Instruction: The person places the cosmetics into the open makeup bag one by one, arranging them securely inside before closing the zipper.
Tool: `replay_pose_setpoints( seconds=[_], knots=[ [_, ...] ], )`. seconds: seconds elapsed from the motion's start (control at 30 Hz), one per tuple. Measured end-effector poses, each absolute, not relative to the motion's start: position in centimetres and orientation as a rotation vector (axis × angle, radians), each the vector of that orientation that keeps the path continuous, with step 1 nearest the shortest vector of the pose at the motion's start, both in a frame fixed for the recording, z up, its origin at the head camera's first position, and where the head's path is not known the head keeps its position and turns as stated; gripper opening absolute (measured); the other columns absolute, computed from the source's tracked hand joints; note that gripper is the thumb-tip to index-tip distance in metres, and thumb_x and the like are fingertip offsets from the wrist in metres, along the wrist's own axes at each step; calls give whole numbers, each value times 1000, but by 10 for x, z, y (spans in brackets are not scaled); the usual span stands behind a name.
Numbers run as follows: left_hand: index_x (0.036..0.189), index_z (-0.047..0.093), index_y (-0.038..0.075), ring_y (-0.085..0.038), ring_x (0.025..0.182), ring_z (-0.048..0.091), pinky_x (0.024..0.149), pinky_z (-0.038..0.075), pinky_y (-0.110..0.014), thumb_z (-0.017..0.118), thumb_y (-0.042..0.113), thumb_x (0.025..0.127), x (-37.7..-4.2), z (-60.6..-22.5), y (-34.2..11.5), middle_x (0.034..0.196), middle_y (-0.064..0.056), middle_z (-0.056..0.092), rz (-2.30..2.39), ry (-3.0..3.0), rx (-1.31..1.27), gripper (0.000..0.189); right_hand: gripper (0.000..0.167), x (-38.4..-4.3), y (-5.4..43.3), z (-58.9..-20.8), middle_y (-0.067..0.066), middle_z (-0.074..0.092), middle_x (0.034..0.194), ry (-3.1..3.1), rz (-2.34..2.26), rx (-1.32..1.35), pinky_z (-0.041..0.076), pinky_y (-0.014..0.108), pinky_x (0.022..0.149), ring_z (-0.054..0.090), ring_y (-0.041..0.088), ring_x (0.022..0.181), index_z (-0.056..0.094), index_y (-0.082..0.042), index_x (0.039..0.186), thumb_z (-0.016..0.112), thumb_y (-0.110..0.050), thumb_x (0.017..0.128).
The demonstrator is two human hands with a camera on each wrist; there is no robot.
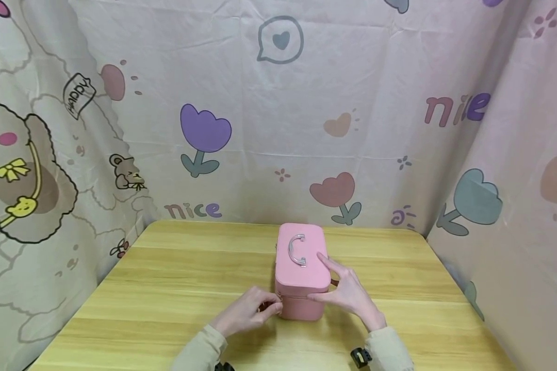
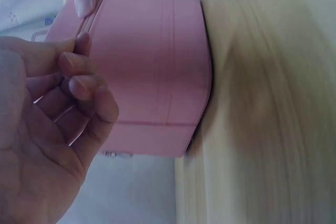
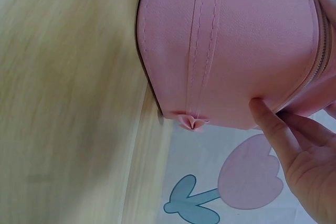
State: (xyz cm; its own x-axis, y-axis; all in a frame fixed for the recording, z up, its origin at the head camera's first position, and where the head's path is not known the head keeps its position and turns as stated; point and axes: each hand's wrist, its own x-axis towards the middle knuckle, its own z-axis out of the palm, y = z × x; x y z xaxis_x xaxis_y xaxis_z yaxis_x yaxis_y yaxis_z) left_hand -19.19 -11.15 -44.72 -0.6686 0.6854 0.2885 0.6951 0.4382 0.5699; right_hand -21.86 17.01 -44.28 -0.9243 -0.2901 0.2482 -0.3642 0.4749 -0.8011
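A pink zip-up vanity case (image 1: 301, 268) with a silver handle (image 1: 291, 251) on its lid stands upright on the table. My left hand (image 1: 248, 312) is at its front left corner. In the left wrist view, that hand's thumb and fingertips pinch together right at the zipper seam (image 2: 90, 22); the zipper pull is hidden between them. My right hand (image 1: 348, 291) holds the case at its front right corner, thumb on the front, one finger reaching onto the lid. The right wrist view shows a fingertip pressing the side wall below the closed-looking zipper (image 3: 321, 59).
The case rests on a light wood table (image 1: 190, 268). A small pink bow-like tab (image 3: 191, 123) sticks out from the case's side. Behind and at both sides hangs a printed curtain (image 1: 260, 103). Dark straps (image 1: 361, 356) show at both wrists near the beige sleeves.
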Motion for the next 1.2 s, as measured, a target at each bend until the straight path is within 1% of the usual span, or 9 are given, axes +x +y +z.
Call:
replay_pose_setpoints(
  seconds=[0.1, 0.17, 0.33, 0.6, 0.73, 0.83, 1.0, 1.1, 1.2],
  knots=[
    [82, 70, 6, 11, 57, 36, 54, 37, -7, 58, 16, 101, -189, -450, -103, 64, -2, 63, -1024, -2606, -1281, 24, 106, -218, 170, -442, 22, 36, 160, -2621, 1448, 599, 52, 51, 103, 39, 42, 146, 43, -18, 154, 95, -36, 64],
    [78, 68, 7, 11, 56, 33, 52, 33, -5, 59, 15, 100, -187, -452, -97, 60, 2, 57, -979, -2563, -1285, 25, 106, -218, 170, -441, 21, 35, 160, -2623, 1448, 606, 53, 51, 102, 39, 42, 146, 42, -17, 154, 95, -36, 64],
    [74, 66, 8, 12, 54, 28, 49, 26, -3, 60, 15, 99, -184, -457, -83, 58, 10, 49, -956, -2510, -1255, 26, 106, -217, 170, -441, 22, 34, 160, -2633, 1446, 608, 54, 49, 101, 38, 43, 146, 42, -16, 154, 95, -36, 65],
    [76, 67, 7, 12, 52, 27, 47, 23, -6, 60, 18, 99, -183, -459, -80, 59, 17, 41, -1059, -2561, -1195, 27, 105, -218, 171, -442, 23, 33, 160, -2625, 1444, 622, 53, 49, 102, 37, 42, 147, 41, -17, 155, 94, -37, 66],
    [75, 67, 8, 12, 52, 27, 47, 24, -7, 60, 18, 99, -183, -458, -80, 58, 16, 42, -1038, -2567, -1186, 27, 104, -218, 170, -442, 23, 33, 161, -2627, 1454, 622, 54, 48, 102, 38, 41, 147, 41, -17, 155, 94, -36, 67],
    [76, 68, 10, 11, 54, 30, 49, 26, -7, 61, 18, 99, -183, -458, -77, 59, 13, 49, -987, -2559, -1163, 26, 105, -218, 170, -442, 21, 35, 160, -2635, 1449, 609, 53, 48, 102, 39, 40, 146, 41, -18, 155, 94, -36, 66],
    [83, 71, 13, 10, 60, 37, 56, 31, -5, 59, 19, 100, -183, -460, -67, 65, 10, 59, -905, -2535, -1153, 22, 106, -218, 170, -440, 23, 32, 161, -2626, 1479, 604, 52, 51, 103, 38, 42, 147, 40, -15, 155, 95, -33, 66],
    [84, 71, 13, 9, 62, 38, 59, 33, -5, 57, 21, 101, -183, -461, -63, 66, 9, 60, -903, -2533, -1154, 23, 107, -218, 171, -441, 24, 30, 162, -2621, 1484, 611, 53, 52, 102, 37, 43, 147, 39, -14, 155, 94, -32, 66],
    [83, 71, 14, 9, 61, 38, 59, 34, -6, 56, 23, 102, -182, -463, -62, 66, 10, 59, -950, -2551, -1143, 25, 107, -218, 171, -442, 25, 30, 161, -2621, 1473, 627, 53, 51, 102, 36, 43, 147, 39, -13, 155, 94, -34, 66]
  ],
)
